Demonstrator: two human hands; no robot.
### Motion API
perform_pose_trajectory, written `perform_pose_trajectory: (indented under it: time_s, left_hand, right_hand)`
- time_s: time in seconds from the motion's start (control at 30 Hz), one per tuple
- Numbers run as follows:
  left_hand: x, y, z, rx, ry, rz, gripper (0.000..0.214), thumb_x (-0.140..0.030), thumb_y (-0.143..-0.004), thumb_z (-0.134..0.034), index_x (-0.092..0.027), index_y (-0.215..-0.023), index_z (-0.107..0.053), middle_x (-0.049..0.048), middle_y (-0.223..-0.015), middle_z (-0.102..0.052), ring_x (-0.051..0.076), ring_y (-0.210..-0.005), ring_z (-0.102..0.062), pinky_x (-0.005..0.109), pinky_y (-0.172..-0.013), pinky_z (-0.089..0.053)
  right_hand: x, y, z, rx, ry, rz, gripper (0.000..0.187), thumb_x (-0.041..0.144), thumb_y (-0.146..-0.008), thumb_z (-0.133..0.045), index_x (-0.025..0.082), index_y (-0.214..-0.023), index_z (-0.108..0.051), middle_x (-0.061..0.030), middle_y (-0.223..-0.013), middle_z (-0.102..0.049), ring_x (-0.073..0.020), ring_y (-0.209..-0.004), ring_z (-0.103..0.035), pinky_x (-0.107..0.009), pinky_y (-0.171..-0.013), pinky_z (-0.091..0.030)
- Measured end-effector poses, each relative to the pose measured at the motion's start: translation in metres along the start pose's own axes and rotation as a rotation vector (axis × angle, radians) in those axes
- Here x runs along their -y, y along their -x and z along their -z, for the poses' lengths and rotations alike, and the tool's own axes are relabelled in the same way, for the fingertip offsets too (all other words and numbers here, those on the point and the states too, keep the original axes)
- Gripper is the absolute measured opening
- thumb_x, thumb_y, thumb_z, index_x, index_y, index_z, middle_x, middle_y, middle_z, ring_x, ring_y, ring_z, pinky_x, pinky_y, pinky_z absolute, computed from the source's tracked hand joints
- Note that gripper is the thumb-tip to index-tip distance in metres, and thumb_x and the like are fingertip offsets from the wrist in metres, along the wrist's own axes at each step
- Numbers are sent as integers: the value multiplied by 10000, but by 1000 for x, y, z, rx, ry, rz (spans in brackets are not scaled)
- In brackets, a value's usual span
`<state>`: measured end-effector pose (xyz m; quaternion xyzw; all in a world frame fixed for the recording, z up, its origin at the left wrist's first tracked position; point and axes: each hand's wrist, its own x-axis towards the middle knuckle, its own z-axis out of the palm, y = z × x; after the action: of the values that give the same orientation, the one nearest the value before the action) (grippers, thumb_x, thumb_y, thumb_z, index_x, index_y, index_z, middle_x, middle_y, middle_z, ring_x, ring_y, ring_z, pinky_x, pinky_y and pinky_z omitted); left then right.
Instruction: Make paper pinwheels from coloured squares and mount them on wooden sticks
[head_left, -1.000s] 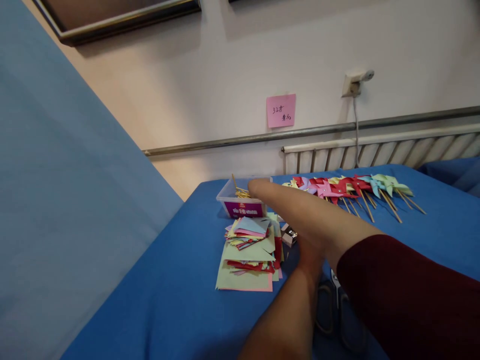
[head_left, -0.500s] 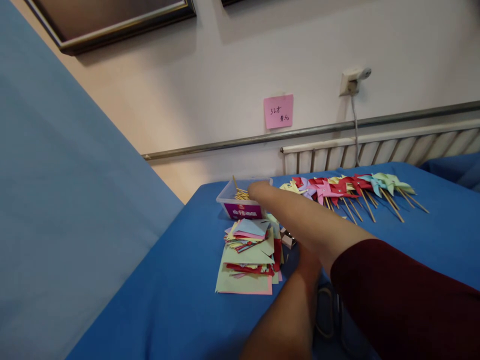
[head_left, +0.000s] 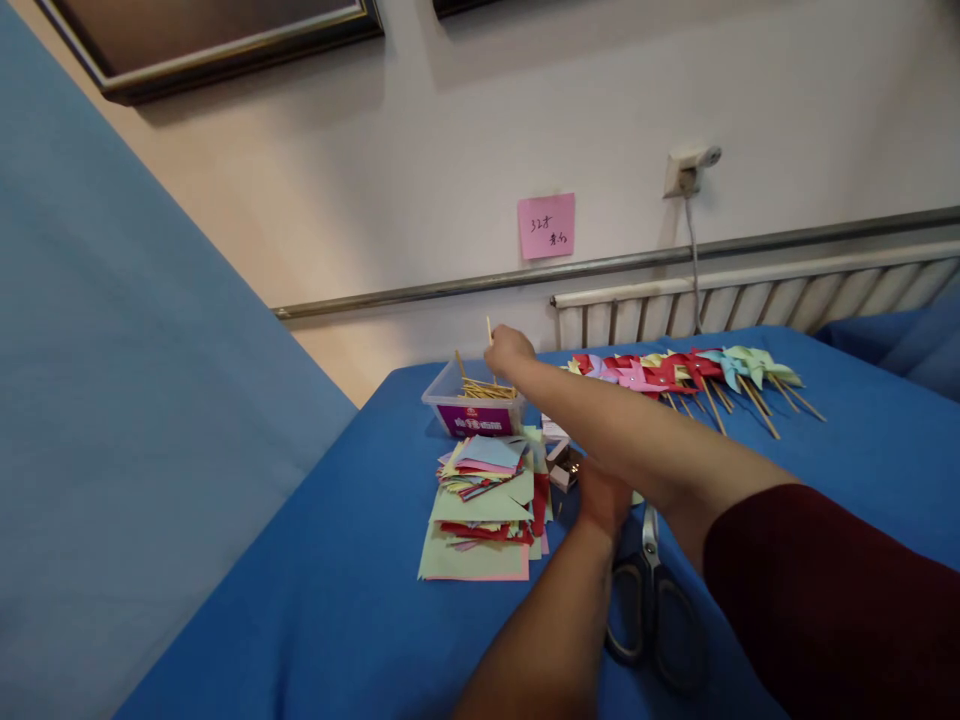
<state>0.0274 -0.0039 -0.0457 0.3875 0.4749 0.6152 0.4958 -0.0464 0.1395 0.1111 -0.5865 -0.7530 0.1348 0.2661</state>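
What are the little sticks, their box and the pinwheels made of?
The sticks: pale tan, thin and matte, so probably wood or bamboo. The box: see-through with a slight shine, likely plastic; the sticks show through its wall. The pinwheels: flat, matte, folded coloured sheets, looks like paper, on similar sticks.

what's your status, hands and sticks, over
Right hand pinching one wooden stick over the clear box. Left hand down by the paper stack, grip not visible. Scissors beside it, nothing blocking.

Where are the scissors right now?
Head view, lower centre-right: the scissors lie on the blue table between the left hand and the right sleeve, right of the paper stack.
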Motion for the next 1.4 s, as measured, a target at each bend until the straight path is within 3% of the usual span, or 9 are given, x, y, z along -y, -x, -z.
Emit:
perform_pose_trajectory:
  time_s: [0.1,0.17,0.23,0.37,0.47,0.7,0.9,1.13,1.4]
  left_hand:
    - [2,-6,-3,62,-87,70,249,-224,-457,-832,-153,-618,-656,69,-655,-671,207,-656,-608,297,-598,-498]
    - [4,-9,-2,63,-113,119,260,-237,-481,-816,-150,-683,-678,58,-686,-681,175,-610,-594,276,-568,-482]
    - [4,-11,-1,69,-69,124,286,-258,-511,-797,-145,-753,-694,63,-718,-695,165,-595,-598,268,-559,-474]
    - [-1,-13,-1,76,-2,97,313,-251,-505,-788,-134,-780,-698,44,-682,-687,154,-553,-590,257,-535,-455]
    - [-7,-12,-3,60,16,79,312,-256,-518,-778,-132,-792,-698,33,-687,-689,148,-562,-589,259,-554,-462]
    - [-12,-10,-3,6,46,71,316,-268,-512,-782,-117,-763,-665,20,-647,-670,133,-532,-581,249,-548,-450]
    - [-14,-12,-3,-31,133,85,331,-252,-514,-768,-115,-791,-651,28,-676,-679,152,-557,-607,279,-579,-475]
    - [-23,-6,-6,-57,186,87,288,-225,-526,-759,-124,-772,-648,17,-653,-674,136,-542,-597,256,-566,-446]
    - [-31,1,-8,-56,162,48,247,-230,-520,-766,-148,-709,-630,-10,-618,-639,114,-532,-564,234,-548,-408]
  right_hand:
    - [-23,33,29,-138,-165,49,321,291,-954,-362,211,-1197,-555,-41,-1015,-713,-147,-938,-674,-244,-772,-508]
    - [-50,69,47,-266,-567,123,278,326,-924,-408,182,-1084,-584,-28,-857,-700,-146,-801,-673,-243,-697,-505]
    - [-82,112,58,-316,-843,95,276,361,-879,-474,175,-1057,-574,-19,-778,-669,-137,-682,-640,-237,-605,-486]
    - [-141,183,53,-374,-1074,-101,326,420,-773,-581,192,-1005,-548,-5,-768,-620,-111,-550,-543,-225,-479,-424]
    - [-165,209,32,-338,-1095,-255,283,435,-736,-593,213,-890,-507,22,-691,-570,-98,-468,-459,-221,-424,-367]
    - [-179,222,7,-192,-963,-136,270,438,-861,-468,219,-999,-545,48,-578,-534,-119,-456,-467,-229,-441,-355]
    - [-184,218,-1,-157,-980,-201,199,403,-801,-525,208,-841,-524,23,-691,-607,-106,-490,-527,-218,-441,-380]
    - [-181,219,2,-58,-1018,-177,288,488,-839,-489,210,-878,-554,73,-542,-536,-75,-347,-400,-200,-349,-299]
    - [-175,222,0,-26,-1099,-269,275,467,-748,-574,197,-738,-524,55,-576,-557,-73,-391,-494,-176,-344,-361]
